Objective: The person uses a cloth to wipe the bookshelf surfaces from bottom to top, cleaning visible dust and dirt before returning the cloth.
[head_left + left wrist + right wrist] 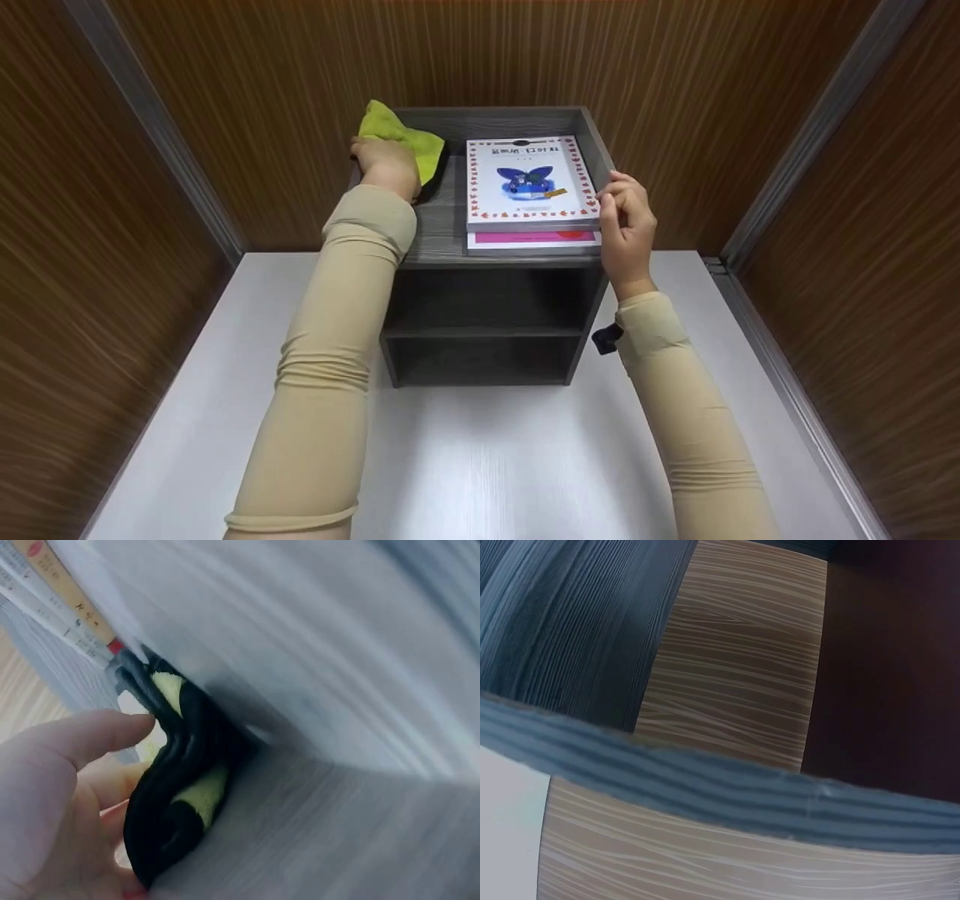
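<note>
My left hand point(386, 165) grips a yellow-green and black cloth point(420, 148) at the left side of a grey wood-grain shelf unit's top point(439, 229). In the left wrist view, the thumb and fingers of that hand point(67, 787) are around the folded black edge of the cloth point(176, 765), which touches the grey board. My right hand point(628, 225) holds the upper rim of the unit's right side panel point(598, 154), fingers curled over it. The right wrist view shows a grey board edge point(705, 776) but no hand.
Two stacked books lie on the right of the top: a white one with a butterfly picture point(517, 172) over a pink-and-white one point(510, 238). Below are two open compartments point(484, 300). Brown wood-grain walls point(480, 52) enclose the white floor point(480, 450).
</note>
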A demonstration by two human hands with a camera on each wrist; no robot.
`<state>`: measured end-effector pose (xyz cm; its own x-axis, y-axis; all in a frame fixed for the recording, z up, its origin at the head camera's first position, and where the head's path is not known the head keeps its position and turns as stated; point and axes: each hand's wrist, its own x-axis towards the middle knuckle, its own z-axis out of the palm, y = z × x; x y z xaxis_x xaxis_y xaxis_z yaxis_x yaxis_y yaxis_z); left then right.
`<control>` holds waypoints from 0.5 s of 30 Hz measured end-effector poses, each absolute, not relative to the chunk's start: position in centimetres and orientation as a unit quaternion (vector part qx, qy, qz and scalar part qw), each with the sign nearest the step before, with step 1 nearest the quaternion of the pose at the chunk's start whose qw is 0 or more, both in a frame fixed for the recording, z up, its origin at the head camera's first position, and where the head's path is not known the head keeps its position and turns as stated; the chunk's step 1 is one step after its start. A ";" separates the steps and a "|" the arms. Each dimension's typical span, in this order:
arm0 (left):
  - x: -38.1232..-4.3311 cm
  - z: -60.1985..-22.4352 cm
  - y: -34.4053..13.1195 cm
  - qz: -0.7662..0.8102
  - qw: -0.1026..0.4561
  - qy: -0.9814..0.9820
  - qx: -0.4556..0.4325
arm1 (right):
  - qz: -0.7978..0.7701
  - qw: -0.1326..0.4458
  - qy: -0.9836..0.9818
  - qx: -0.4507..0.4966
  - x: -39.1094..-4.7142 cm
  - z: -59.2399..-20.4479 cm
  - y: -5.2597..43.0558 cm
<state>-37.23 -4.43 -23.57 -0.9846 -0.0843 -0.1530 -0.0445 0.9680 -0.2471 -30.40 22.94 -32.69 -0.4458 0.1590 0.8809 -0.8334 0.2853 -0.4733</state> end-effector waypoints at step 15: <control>-33.1 -22.5 -5.0 -0.143 0.116 0.982 0.046 | 0.528 0.473 -0.657 0.256 -31.2 -33.3 22.9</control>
